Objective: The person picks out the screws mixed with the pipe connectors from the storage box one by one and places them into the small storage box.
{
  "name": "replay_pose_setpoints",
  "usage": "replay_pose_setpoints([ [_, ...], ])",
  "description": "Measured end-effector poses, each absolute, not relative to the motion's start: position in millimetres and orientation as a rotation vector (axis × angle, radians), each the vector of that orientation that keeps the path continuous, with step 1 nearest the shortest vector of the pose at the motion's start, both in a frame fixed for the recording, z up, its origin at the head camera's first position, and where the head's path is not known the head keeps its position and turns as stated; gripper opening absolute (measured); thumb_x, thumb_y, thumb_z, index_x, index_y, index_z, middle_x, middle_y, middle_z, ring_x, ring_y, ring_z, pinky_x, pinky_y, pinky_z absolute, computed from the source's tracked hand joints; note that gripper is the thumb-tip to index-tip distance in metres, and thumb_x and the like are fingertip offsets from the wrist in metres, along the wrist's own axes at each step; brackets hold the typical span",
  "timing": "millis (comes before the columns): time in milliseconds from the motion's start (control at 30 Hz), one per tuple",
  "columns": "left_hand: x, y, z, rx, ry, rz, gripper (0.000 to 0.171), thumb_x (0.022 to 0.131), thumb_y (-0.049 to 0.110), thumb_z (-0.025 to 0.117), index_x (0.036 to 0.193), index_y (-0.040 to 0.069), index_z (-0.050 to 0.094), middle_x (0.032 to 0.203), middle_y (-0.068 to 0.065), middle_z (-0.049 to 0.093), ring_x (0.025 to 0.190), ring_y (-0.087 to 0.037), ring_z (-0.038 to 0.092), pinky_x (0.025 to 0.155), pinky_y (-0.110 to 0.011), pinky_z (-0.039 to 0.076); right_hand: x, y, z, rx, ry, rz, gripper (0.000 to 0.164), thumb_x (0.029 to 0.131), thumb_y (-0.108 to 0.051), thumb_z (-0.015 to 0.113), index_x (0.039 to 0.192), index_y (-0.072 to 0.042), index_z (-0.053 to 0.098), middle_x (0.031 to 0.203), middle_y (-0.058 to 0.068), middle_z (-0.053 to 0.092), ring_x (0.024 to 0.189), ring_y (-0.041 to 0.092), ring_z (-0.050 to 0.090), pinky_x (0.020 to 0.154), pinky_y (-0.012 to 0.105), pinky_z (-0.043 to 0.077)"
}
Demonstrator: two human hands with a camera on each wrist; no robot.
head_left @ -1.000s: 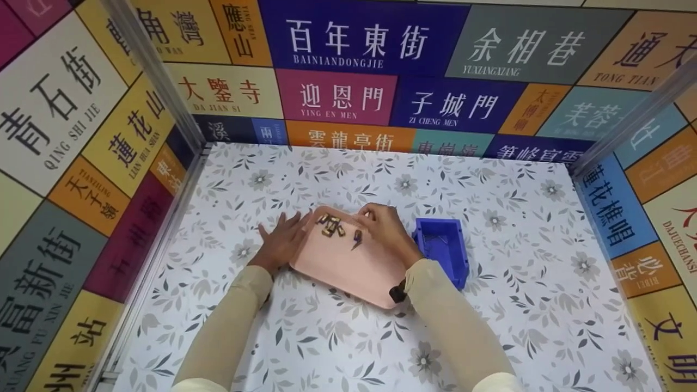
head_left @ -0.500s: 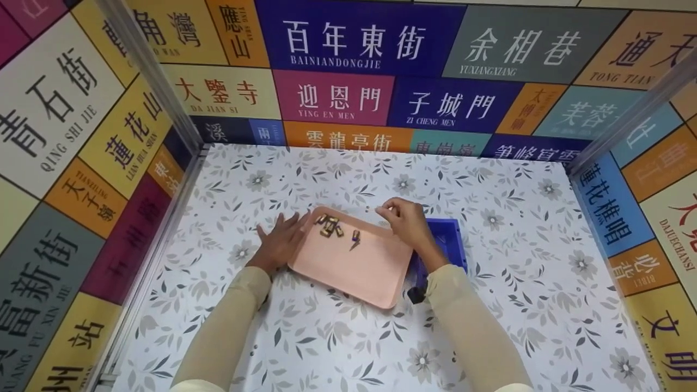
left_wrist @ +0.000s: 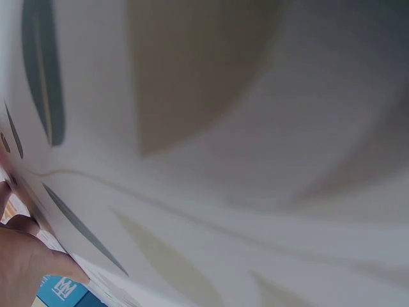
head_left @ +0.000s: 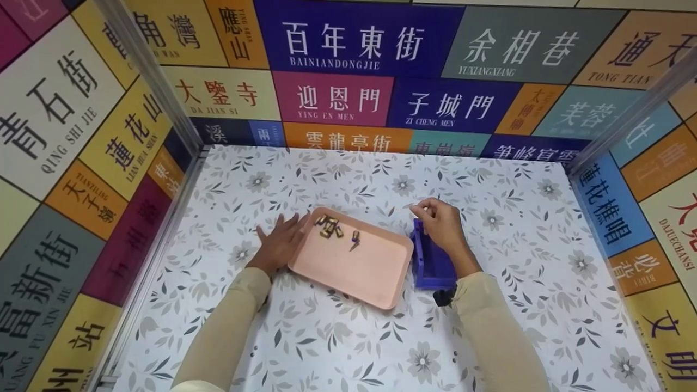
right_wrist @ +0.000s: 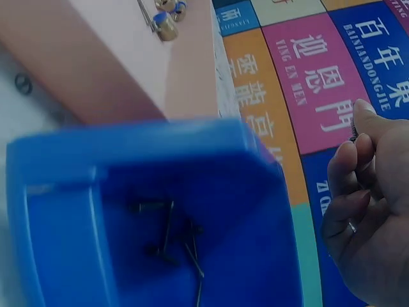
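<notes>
My left hand (head_left: 280, 245) rests with fingers spread at the left edge of the pink tray (head_left: 348, 267). Several small brass fittings (head_left: 329, 226) lie in the tray's far left part. One fitting with a blue ring (right_wrist: 165, 27) lies apart from them, beside thin metal pieces (right_wrist: 146, 14). Over the far end of the blue bin (head_left: 418, 261) is my right hand (head_left: 442, 223). Thumb and forefinger pinch a small screw (right_wrist: 353, 131), its thread just showing. Inside the bin, several screws (right_wrist: 153, 206) lie loose. The left wrist view shows mostly the cloth.
The bin stands close to the tray's right side. A flower-patterned white cloth (head_left: 337, 348) covers the table. Panels printed with large characters (head_left: 337, 98) enclose it at the back and both sides.
My right hand has moved from above the tray's far edge rightward to over the blue bin. The left hand and the tray stay about where they were.
</notes>
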State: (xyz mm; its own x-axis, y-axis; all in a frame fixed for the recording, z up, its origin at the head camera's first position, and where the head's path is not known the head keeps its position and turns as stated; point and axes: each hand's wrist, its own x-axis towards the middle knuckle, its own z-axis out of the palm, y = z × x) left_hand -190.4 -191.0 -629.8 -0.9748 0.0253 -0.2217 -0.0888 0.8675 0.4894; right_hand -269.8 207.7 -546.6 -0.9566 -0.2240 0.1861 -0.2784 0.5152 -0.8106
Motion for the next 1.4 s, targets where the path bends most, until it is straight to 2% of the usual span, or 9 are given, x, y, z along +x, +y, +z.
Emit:
replay_pose_setpoints([
  [267,-189.6,-190.6,-630.8,-0.043,2.819,0.768,0.057,0.107,0.060,0.016,0.162,0.044,0.018,0.171,0.002,0.021,0.159,-0.040,0.002,0.113,-0.079,-0.015,-265.0,243.7,-552.0,0.344,-2.693,1.416,0.025,0.097,-0.038,0.071,0.092,-0.014,0.072,0.058,0.001,0.054,0.046,0.018,0.056,0.045,0.027,0.045],
  [533,-189.2,-191.7,-630.3,-0.049,2.816,0.783,0.058,0.107,0.061,0.016,0.162,0.044,0.019,0.171,0.003,0.021,0.160,-0.039,0.002,0.113,-0.078,-0.016,-259.2,265.3,-559.1,0.271,-2.689,1.393,0.029,0.095,-0.037,0.074,0.091,-0.008,0.072,0.060,0.001,0.056,0.045,0.010,0.054,0.043,0.022,0.042],
  [1067,-191.6,-191.9,-632.3,-0.020,2.823,0.772,0.060,0.107,0.061,0.013,0.163,0.041,0.019,0.171,0.000,0.023,0.159,-0.041,0.002,0.110,-0.083,-0.014,-255.6,274.1,-568.3,0.288,-2.699,1.402,0.027,0.096,-0.035,0.073,0.092,-0.008,0.072,0.063,0.004,0.057,0.046,0.011,0.056,0.044,0.023,0.045],
  [1400,-191.4,-191.9,-631.9,-0.027,2.823,0.771,0.059,0.107,0.061,0.014,0.163,0.042,0.019,0.171,0.001,0.023,0.159,-0.040,0.002,0.111,-0.081,-0.014,-256.1,274.4,-569.0,0.260,-2.717,1.400,0.028,0.096,-0.036,0.073,0.091,-0.008,0.072,0.063,0.004,0.057,0.047,0.012,0.056,0.044,0.023,0.045],
])
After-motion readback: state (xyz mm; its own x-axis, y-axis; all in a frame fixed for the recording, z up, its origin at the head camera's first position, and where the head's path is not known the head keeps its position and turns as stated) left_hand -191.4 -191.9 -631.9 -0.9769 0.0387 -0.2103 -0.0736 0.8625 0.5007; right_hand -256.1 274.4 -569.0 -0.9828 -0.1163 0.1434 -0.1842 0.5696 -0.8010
